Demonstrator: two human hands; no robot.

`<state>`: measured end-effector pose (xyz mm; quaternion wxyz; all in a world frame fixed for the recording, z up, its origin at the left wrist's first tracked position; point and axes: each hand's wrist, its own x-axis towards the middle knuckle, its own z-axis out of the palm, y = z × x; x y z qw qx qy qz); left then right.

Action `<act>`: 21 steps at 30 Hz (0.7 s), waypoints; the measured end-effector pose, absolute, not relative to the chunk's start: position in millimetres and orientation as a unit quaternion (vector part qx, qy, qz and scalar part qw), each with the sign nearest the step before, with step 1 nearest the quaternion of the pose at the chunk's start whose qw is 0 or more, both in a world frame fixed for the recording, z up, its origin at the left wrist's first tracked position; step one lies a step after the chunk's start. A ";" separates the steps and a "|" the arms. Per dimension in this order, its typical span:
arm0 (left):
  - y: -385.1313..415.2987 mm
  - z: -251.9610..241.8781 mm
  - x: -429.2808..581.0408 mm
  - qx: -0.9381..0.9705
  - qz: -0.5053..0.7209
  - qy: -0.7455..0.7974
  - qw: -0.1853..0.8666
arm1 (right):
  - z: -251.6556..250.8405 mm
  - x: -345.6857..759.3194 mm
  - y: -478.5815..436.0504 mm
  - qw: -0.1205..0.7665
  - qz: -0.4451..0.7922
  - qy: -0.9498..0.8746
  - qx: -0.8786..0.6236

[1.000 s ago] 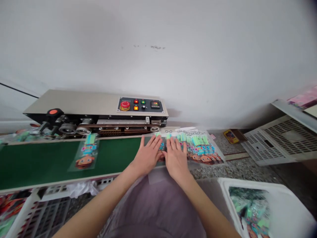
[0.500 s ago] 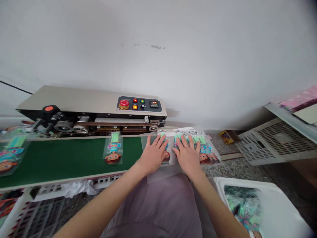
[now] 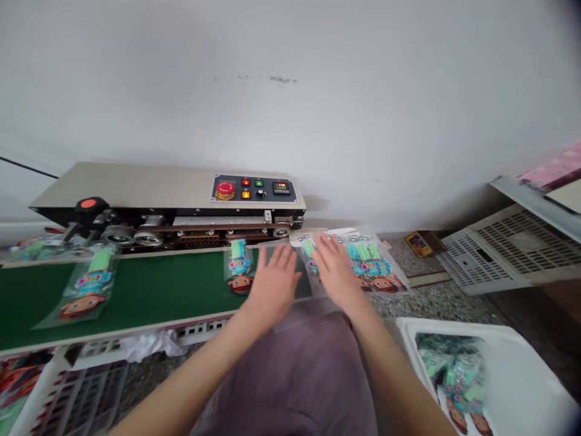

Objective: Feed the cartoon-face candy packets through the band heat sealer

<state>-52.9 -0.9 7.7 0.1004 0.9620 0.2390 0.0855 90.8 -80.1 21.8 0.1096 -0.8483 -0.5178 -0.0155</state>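
The packet [image 3: 239, 266], half a second ago under the left hand [image 3: 275, 281], now lies on the belt [image 3: 181, 278] at this hand's ten o'clock, so it is handed over. Both hands are flat, clamped on nothing; the right hand [image 3: 336, 270] is over the row [image 3: 376, 267], which extends toward three o'clock.

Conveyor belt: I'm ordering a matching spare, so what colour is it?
The conveyor belt is dark green, showing best in the head view.

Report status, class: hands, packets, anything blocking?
Left hand open, over green belt. Right hand open, over overlapping packets. Another packet on belt. Hands partly hide belt, packets.
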 end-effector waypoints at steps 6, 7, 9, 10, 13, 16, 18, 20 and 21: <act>-27.3 -13.0 -0.8 0.971 0.096 0.182 0.125 | 19.7 128.5 -124.5 -0.074 -0.110 -0.489 -0.862; -23.6 -17.2 -0.4 0.973 0.098 0.172 0.116 | 15.5 129.1 -126.1 -0.082 -0.115 -0.495 -0.857; -10.7 -22.5 -7.2 0.979 0.105 0.144 0.101 | 8.0 127.5 -126.1 -0.078 -0.113 -0.518 -0.844; -2.7 -23.6 -13.3 0.981 0.104 0.129 0.097 | 5.2 126.0 -124.9 -0.071 -0.109 -0.530 -0.838; 19.3 -23.6 -33.9 0.987 0.084 0.096 0.094 | 0.6 118.6 -117.8 -0.038 -0.092 -0.550 -0.829; 31.1 -23.4 -52.8 0.988 0.072 0.105 0.085 | -1.7 103.7 -102.3 -0.001 -0.064 -0.546 -0.836; 34.4 -22.0 -64.6 0.987 0.065 0.126 0.071 | -1.8 91.0 -88.4 0.027 -0.034 -0.537 -0.842; 36.1 -16.3 -74.8 0.985 0.053 0.156 0.058 | 1.3 81.9 -77.3 0.061 -0.004 -0.525 -0.849; 36.2 -11.3 -78.3 0.982 0.050 0.173 0.054 | 4.4 80.3 -74.9 0.079 0.007 -0.521 -0.850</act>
